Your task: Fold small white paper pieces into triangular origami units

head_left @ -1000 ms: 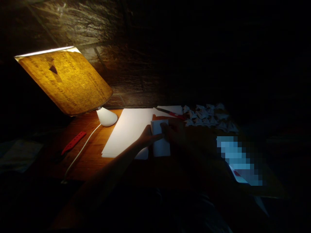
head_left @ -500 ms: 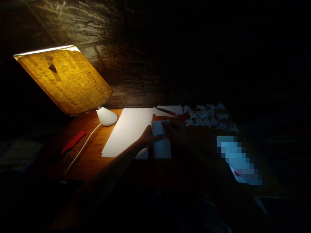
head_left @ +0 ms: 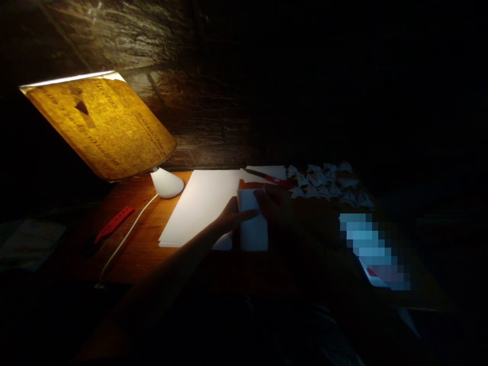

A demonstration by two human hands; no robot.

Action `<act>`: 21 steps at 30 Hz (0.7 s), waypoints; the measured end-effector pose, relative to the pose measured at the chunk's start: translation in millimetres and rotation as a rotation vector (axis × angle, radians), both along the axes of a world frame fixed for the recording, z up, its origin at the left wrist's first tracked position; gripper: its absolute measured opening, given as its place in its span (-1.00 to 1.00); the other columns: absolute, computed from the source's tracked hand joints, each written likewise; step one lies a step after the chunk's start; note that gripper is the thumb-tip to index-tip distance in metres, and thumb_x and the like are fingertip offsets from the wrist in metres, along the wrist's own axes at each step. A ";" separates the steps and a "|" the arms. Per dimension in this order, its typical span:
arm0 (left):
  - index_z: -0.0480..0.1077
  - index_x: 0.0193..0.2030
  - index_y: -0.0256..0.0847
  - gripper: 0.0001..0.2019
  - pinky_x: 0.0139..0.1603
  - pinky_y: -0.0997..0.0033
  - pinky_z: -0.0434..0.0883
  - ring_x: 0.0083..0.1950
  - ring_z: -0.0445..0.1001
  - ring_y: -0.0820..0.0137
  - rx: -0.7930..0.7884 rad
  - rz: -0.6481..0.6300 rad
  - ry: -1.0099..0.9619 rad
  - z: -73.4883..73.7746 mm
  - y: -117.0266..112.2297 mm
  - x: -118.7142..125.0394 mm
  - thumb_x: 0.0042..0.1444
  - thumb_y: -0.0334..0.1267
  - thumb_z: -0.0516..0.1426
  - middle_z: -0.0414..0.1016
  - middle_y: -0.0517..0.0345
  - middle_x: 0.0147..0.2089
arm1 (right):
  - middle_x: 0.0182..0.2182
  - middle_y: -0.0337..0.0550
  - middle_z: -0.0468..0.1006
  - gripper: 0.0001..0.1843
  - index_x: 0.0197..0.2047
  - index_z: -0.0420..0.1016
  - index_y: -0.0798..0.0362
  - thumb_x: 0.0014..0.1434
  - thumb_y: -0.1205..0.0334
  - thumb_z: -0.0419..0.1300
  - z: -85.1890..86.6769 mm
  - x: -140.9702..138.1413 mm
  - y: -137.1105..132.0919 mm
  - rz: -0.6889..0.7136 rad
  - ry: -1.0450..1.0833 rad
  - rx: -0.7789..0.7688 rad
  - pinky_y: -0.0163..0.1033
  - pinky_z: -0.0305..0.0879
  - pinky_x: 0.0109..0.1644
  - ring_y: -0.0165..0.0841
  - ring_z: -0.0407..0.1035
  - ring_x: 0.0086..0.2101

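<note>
The scene is dark, lit by one lamp. A small folded white paper [head_left: 253,231] lies on the wooden table [head_left: 145,249] in front of me. My left hand [head_left: 232,216] pinches its left edge, thumb lying across the sheet. My right hand [head_left: 278,206] sits in shadow on the paper's upper right part, fingers bent down onto it. A stack of white sheets [head_left: 202,203] lies just left of the small paper.
A lit lamp with a yellow printed shade [head_left: 102,124], white base [head_left: 166,184] and cord [head_left: 125,236] stands at the left. A red tool [head_left: 114,223] lies near the cord. Several folded paper pieces [head_left: 328,185] and a red pen [head_left: 267,178] lie behind. A glowing screen [head_left: 373,251] sits right.
The small paper has shifted slightly down and toward me. My right hand slid a little to the right along its top edge. Left hand has barely moved.
</note>
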State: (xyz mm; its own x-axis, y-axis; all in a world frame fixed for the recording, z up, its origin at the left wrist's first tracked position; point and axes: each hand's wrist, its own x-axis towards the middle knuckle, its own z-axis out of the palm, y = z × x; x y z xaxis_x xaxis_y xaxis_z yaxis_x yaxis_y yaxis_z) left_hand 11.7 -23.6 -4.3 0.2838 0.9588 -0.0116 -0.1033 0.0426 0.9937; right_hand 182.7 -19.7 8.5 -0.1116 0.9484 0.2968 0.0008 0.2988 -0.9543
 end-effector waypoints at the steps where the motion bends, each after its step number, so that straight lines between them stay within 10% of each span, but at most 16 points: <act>1: 0.53 -0.24 -0.30 -0.56 -0.32 0.34 0.55 -0.37 0.63 0.24 -0.006 0.003 -0.005 0.4 -0.2 0.3 -0.25 -0.18 0.50 0.65 0.02 -0.36 | -0.57 -0.28 0.21 -0.43 -0.58 0.19 -0.01 0.23 -0.22 0.24 0.6 0.2 0.1 -0.001 0.007 -0.010 -0.26 0.01 -0.45 -0.40 0.11 -0.49; 21: 0.53 -0.28 -0.32 -0.55 -0.28 0.30 0.54 -0.35 0.61 0.26 -0.017 0.006 0.071 8.3 -2.7 2.9 -0.21 -0.04 0.48 0.64 0.02 -0.36 | -0.58 -0.32 0.20 -0.39 -0.57 0.24 0.00 0.20 -0.31 0.27 -2.8 0.5 1.5 0.052 0.099 -0.023 -0.26 -0.01 -0.48 -0.44 0.08 -0.53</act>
State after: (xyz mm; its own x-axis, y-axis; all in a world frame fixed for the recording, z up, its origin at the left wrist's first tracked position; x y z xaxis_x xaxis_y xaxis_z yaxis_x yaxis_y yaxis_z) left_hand 14.6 -26.3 4.0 0.2754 0.9601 -0.0481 -0.0329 0.0594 0.9977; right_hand 183.2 -18.2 5.7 -0.1321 0.9488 0.2868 -0.1088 0.2737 -0.9556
